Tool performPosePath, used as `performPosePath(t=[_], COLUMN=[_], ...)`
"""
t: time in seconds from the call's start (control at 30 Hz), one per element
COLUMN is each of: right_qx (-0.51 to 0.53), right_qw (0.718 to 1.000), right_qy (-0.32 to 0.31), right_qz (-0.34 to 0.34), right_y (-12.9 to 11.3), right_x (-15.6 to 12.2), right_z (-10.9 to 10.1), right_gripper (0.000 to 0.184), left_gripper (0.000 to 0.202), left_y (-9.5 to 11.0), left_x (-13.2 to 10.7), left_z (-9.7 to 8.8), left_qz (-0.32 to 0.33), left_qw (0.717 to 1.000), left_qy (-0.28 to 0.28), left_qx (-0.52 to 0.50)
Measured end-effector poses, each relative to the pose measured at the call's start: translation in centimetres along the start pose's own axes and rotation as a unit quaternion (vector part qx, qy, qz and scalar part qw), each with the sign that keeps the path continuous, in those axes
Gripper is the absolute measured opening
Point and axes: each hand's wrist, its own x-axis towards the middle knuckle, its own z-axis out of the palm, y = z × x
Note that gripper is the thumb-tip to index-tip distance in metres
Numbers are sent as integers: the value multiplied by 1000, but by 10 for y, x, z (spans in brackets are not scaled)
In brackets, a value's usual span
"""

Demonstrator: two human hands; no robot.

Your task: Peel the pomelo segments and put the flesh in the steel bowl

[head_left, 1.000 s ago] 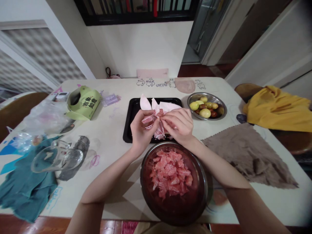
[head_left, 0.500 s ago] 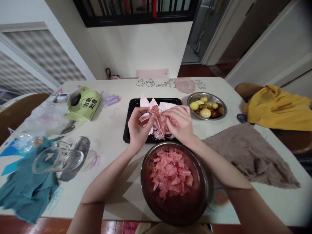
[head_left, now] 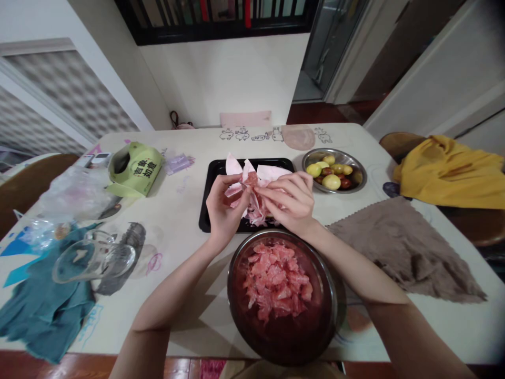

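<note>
Both my hands hold one pink pomelo segment (head_left: 252, 190) above the black tray (head_left: 209, 202). My left hand (head_left: 223, 208) grips its left side with curled fingers. My right hand (head_left: 290, 202) pinches the membrane on the right side. Pale pink peel pieces (head_left: 268, 171) lie in the tray behind the hands. Just in front of my hands stands a large metal bowl (head_left: 331, 300) holding peeled pink fruit flesh (head_left: 276, 279).
A small metal bowl of green and brown fruits (head_left: 334, 176) sits at the back right. A brown cloth (head_left: 402, 250) lies to the right, a yellow cloth (head_left: 450, 171) on a chair. At the left are a glass jug (head_left: 92, 258), a teal cloth (head_left: 43, 305), plastic bags (head_left: 73, 192) and a green box (head_left: 136, 168).
My hands lifted the pomelo segment slightly and worked at it; my right fingers now pinch the membrane near its top. Nothing else on the table has moved.
</note>
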Motion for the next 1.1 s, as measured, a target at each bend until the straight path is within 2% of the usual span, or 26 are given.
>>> performPosePath(t=[0.23, 0.37, 0.57, 0.77, 0.9, 0.97, 1.03, 1.1], right_qx=[11, 11, 18, 53, 60, 51, 29, -2], right_qw=[999, 999, 999, 996, 996, 996, 993, 986], right_qy=[-34, -28, -6, -19, -18, -29, -62, -126], right_qz=[42, 42, 30, 76, 62, 69, 93, 109], right_y=[0, -2, -4, -7, -8, -5, 2, 10], right_x=[-2, -2, -1, 2, 3, 2, 1, 0], right_z=[1, 2, 3, 0, -1, 0, 0, 0], right_gripper=[19, 14, 16, 14, 16, 7, 15, 22], left_gripper=[23, 23, 24, 22, 23, 22, 23, 25], left_y=[-1, -2, -2, -5, -8, -9, -10, -12], left_x=[0, 1, 1, 3, 4, 6, 8, 10], left_z=[-1, -2, -2, -3, -2, -3, -4, -5], left_qz=[6, 5, 17, 37, 39, 40, 37, 26], left_qw=[1000, 1000, 1000, 999, 999, 999, 998, 999], left_qy=[-2, 2, 4, 20, 25, 31, 39, 42], left_qx=[16, 19, 12, 32, 15, 13, 13, 6])
